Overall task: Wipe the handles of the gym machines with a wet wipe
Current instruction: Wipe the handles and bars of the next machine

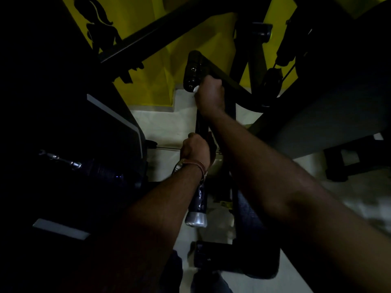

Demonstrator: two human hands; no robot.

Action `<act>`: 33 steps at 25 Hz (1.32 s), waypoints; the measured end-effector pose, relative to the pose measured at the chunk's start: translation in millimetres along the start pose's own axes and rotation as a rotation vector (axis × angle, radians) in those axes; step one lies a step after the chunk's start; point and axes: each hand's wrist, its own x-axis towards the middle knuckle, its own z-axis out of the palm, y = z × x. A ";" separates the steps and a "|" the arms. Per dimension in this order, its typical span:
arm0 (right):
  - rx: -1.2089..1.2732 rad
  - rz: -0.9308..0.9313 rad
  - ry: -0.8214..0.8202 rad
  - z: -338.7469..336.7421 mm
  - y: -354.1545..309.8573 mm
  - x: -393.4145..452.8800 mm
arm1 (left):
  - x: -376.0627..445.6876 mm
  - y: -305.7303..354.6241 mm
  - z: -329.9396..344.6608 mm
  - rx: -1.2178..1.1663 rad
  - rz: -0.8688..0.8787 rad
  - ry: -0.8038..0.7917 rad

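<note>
Item: machine bar, a dark metal bar running away from me between my two hands, with a black padded roller at its far end and a foam-sleeved handle ending in a bright metal cap at the near end. Rigid and, I judge, heavy and pivoted on the frame, so it will likely swing rather than lift; it wants steadying, not carrying. Item: wet wipe, white, only a small corner showing at the far edge of my fist, up against the lower end of the roller. Soft, limp, damp by its name; I expect it to bunch and slide unless wrapped round the bar and squeezed. Grip, right: my right hand is closed round the upper part of the bar with the wipe trapped under the fingers; how much of the wipe lies flat against the metal I cannot tell. Grip, left: my left hand, strap at the wrist, is clenched on the bar lower down, just above the foam sleeve, holding it steady. Handling note: bare painted metal should let the wipe glide; the foam sleeve looks worn and creased and will probably drag, so a firmer wrap and shorter strokes suit it. Best hold, in my judgement, is the one taken: one fist anchoring, one fist sliding. Setting: pale floor, yellow wall, dim light; finer surface detail cannot be made out.
</note>
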 end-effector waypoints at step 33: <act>0.522 0.133 -0.038 -31.5 54.9 -139.3 | -71.6 -80.8 5.0 -0.667 0.037 -0.265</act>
